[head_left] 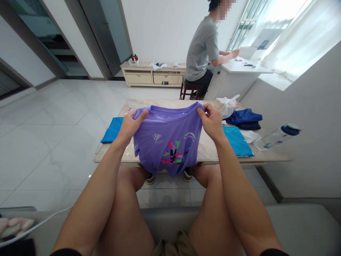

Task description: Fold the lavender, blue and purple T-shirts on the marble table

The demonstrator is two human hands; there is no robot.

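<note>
From my end, the purple T-shirt point(167, 133) hangs between & below the fingers: L hand point(132, 122) and R hand point(211, 121) each pinch a shoulder, approx. either side of the collar point(173, 118). I'd judge it light, soft, limp, prob. a bit slippery, not fragile; any slack will sag into folds. Best hold = those shoulders, thumbs in front as now. Looks: round neck, white marks point(157, 137) on the chest, pink/green/black print point(173, 154) well below the fingers. Can't tell if the hem touches the table point(209, 151).
</note>
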